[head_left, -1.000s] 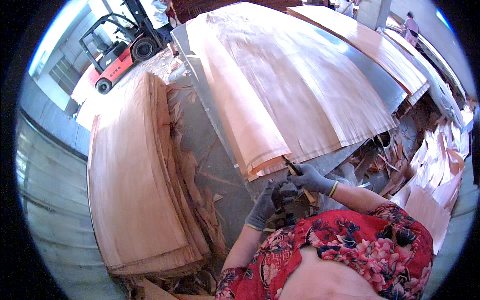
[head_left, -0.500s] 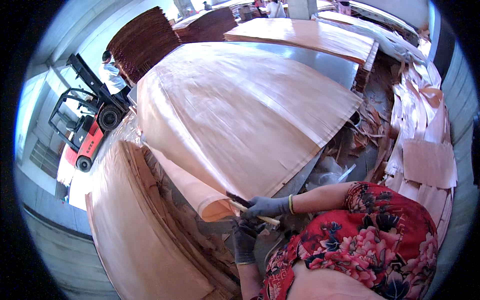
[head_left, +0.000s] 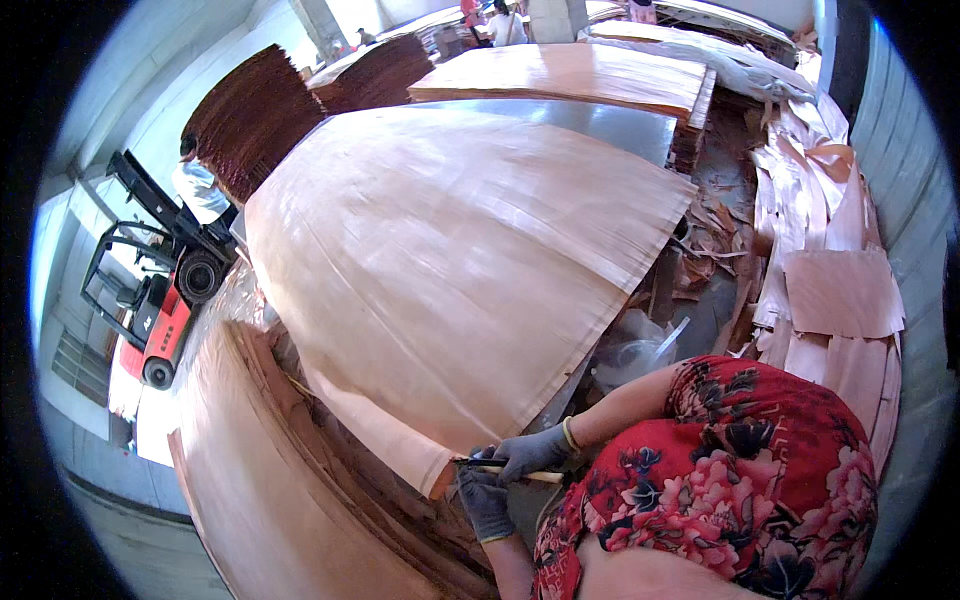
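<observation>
One veneer sheet stack [head_left: 450,260] lies on the bench [head_left: 600,120], its near corner hanging off by both gloved hands. Right hand [head_left: 530,452] is clenched around one thin stick tool [head_left: 505,468] at that corner; left hand [head_left: 487,503] sits just below it, curled, grip unclear. One red forklift [head_left: 150,300] stands left of the stack.

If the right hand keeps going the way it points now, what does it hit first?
The grey-gloved right hand points toward the person's left, gripping a thin pale stick-like tool. Straight on, it would likely first meet the hanging corner of the large pinkish-tan wood veneer sheet, which looks almost touching, though depth is unclear.
</observation>
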